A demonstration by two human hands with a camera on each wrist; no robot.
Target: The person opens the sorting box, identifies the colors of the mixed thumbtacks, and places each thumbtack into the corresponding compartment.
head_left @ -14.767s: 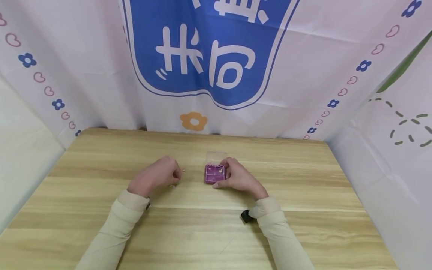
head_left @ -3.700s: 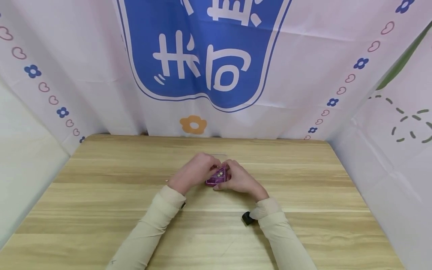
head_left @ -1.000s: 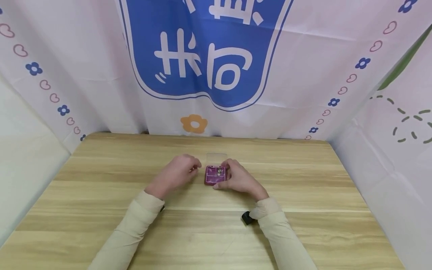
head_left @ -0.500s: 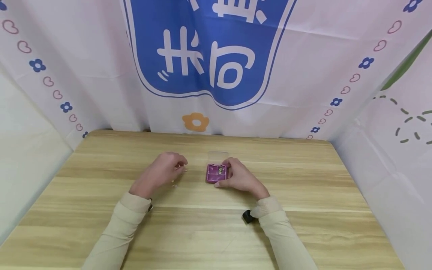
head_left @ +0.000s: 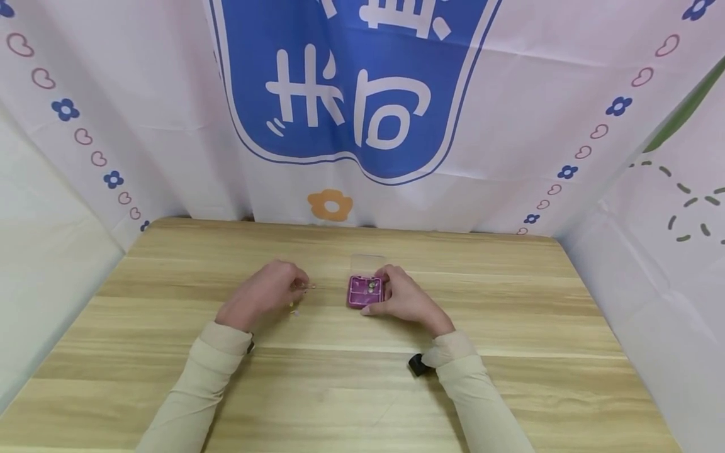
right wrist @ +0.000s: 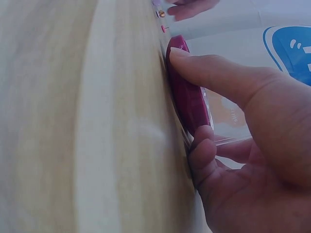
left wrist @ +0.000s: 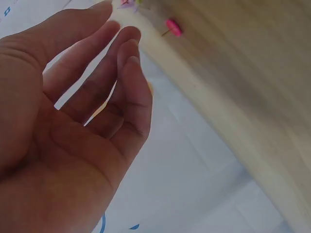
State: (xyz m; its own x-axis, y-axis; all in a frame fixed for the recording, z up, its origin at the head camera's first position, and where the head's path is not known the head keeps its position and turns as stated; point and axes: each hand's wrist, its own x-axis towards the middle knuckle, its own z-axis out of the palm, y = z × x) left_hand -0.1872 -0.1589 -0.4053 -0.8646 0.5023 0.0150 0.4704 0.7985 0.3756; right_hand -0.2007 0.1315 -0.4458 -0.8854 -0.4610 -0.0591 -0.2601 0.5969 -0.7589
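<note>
In the head view, the left hand [head_left: 262,294] had moved away from the side of the purple box [head_left: 358,300] and come down by a few small pins [head_left: 295,313] on the wooden table [head_left: 362,396], which seemed to turn the work back to the loose pieces. The box sat beside the right hand's [head_left: 406,300] fingers, its clear lid [head_left: 367,263] open and small items [head_left: 372,285] in its far right compartment. In the left wrist view, the left thumb and curved fingers stood a narrow gap apart with nothing visible between them; a pink pin [left wrist: 174,27] lay just beyond. In the right wrist view, thumb and fingers gripped the box at the table surface, presumably steadying it, with pins past its end.
</note>
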